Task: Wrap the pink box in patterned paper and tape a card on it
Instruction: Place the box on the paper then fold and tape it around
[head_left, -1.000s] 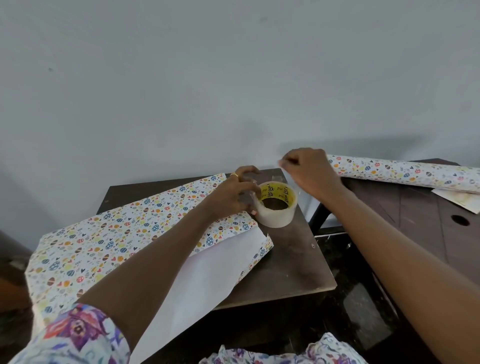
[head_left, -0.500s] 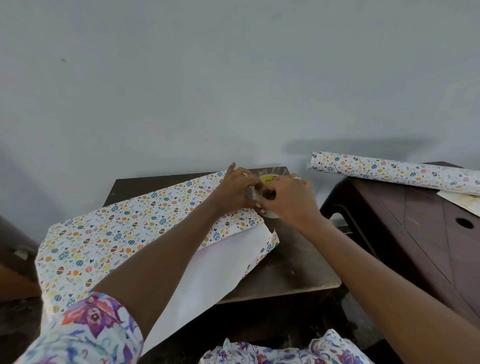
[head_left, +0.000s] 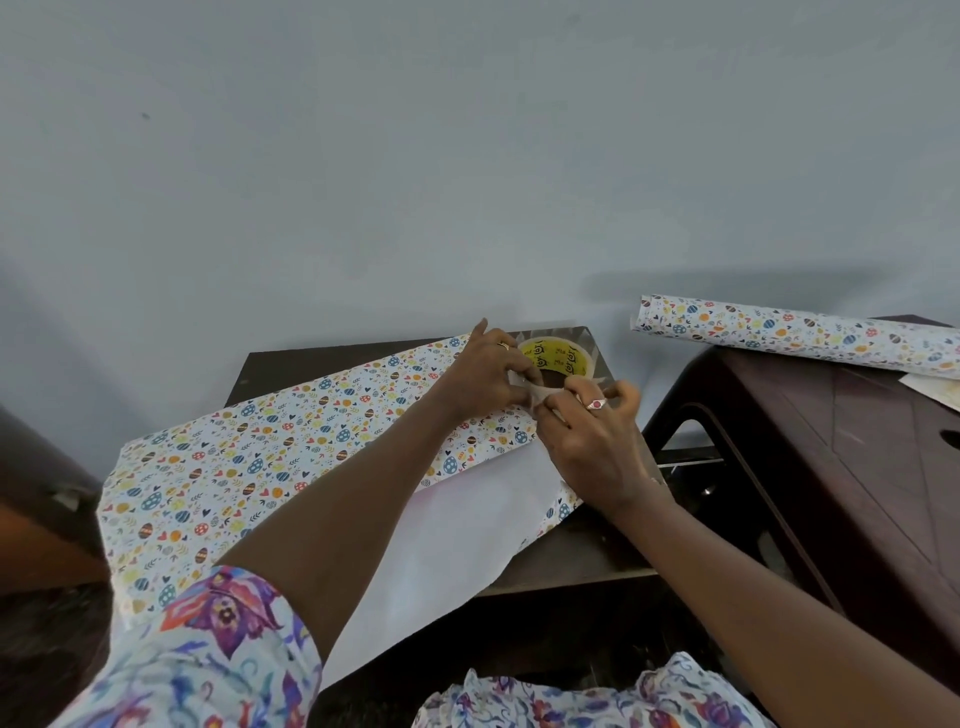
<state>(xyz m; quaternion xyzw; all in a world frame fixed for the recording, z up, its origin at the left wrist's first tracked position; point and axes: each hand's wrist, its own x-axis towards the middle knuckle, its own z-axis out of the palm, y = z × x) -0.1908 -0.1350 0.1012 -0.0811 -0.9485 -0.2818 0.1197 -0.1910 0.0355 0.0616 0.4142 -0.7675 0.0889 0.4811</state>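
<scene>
The fingers of our right hand (head_left: 589, 447) are curled, pinching the loose end of a short strip of clear tape (head_left: 531, 388). The fingers of our left hand (head_left: 483, 382) pinch the near side of the roll of clear packing tape (head_left: 560, 358), which has a yellow printed core; the index finger is raised. The hands touch, with the strip drawn between them. The roll sits at the far edge of the dark brown tabletop (head_left: 571, 566), just beyond the fingers.

We judge the strip is meant for the seam just beneath the fingers and toward us. There the white egg-and-heart patterned wrapping paper (head_left: 249, 467) folds over its own plain white underside flap (head_left: 462, 530). The paper's long axis runs from the hands at far right down to near left. Our right hand is nearer the open flap. The pink box is hidden, presumably under the paper.

Counted:
- two hands
- one roll of tape
- one spread sheet
- one rolled tube of matching paper (head_left: 795, 332), well apart on a second, reddish-brown plastic tabletop (head_left: 831, 467)
- one pale card (head_left: 935, 389), cut off at the right edge
</scene>
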